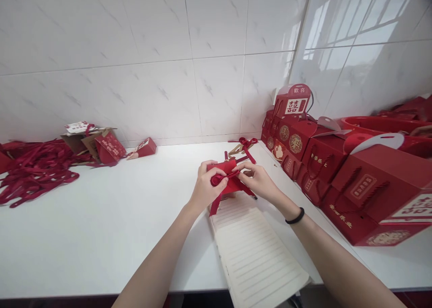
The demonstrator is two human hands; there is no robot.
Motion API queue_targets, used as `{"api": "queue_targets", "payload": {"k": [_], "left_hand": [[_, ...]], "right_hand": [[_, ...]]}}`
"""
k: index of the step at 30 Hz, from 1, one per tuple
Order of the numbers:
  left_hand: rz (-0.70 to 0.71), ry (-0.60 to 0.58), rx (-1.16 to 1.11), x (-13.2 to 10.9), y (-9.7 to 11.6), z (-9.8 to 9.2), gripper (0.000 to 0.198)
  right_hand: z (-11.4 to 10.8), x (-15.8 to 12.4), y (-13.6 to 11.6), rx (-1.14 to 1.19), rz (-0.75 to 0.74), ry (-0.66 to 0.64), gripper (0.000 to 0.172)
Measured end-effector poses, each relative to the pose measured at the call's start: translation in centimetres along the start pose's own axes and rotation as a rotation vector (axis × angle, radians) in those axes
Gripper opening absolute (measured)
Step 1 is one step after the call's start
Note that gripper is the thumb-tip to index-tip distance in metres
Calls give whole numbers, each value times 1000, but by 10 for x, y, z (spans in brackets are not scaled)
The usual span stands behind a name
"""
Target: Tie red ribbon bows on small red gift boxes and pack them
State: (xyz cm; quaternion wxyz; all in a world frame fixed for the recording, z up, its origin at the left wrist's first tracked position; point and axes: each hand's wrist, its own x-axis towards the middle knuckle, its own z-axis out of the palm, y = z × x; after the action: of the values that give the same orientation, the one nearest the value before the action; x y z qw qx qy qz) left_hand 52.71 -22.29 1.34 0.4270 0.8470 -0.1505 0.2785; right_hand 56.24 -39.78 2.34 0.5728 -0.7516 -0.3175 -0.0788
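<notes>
**Two-handed ribbon work on a small red packet, seen from inside the room**

The white tabletop (111, 240) is bearing everything in view. Along its right side, red gift boxes (374, 182) are standing in stacked rows; behind them a red basin (374, 122) is running out of view at the right edge. The lined notebook (256, 249) is lying before the person, its near end overhanging the table and leaving the view at the bottom. At far left, a heap of loose ribbons (37, 168) is spreading, its left side cut off.

At the centre, the red packet (227, 166) is sitting at the notebook's far end, between the two hands. The left hand (208, 182) is pinching the dark red ribbon (216, 202) beside a rolled loop; the right hand (254, 177) is closing thumb and fingers on the ribbon's other side. I am judging the step to be the shaping of a bow or knot; the next move is probably calling for a firm left pinch while the right hand draws the loop snug and even.

The fingers are covering the crossing itself, so I am not making out whether a knot is holding. The packet's underside is staying hidden too.
</notes>
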Motion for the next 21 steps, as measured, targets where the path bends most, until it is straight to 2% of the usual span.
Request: {"api": "queue_targets", "payload": {"k": [3, 6, 11, 15, 21], "left_hand": [[-3, -4, -10, 0, 1, -1, 5], [-14, -9, -17, 0, 0, -1, 6], [-13, 2, -15, 1, -1, 0, 5], [-21, 5, -4, 1, 0, 0, 1], [-39, 9, -14, 1, 1, 0, 4]], "right_hand": [[0, 0, -2, 86, 52, 0, 17], [-2, -1, -5, 76, 68, 9, 17], [-4, -2, -7, 40, 94, -33, 25], [-1, -1, -5, 65, 64, 12, 21], [1, 0, -2, 122, 52, 35, 22]]}}
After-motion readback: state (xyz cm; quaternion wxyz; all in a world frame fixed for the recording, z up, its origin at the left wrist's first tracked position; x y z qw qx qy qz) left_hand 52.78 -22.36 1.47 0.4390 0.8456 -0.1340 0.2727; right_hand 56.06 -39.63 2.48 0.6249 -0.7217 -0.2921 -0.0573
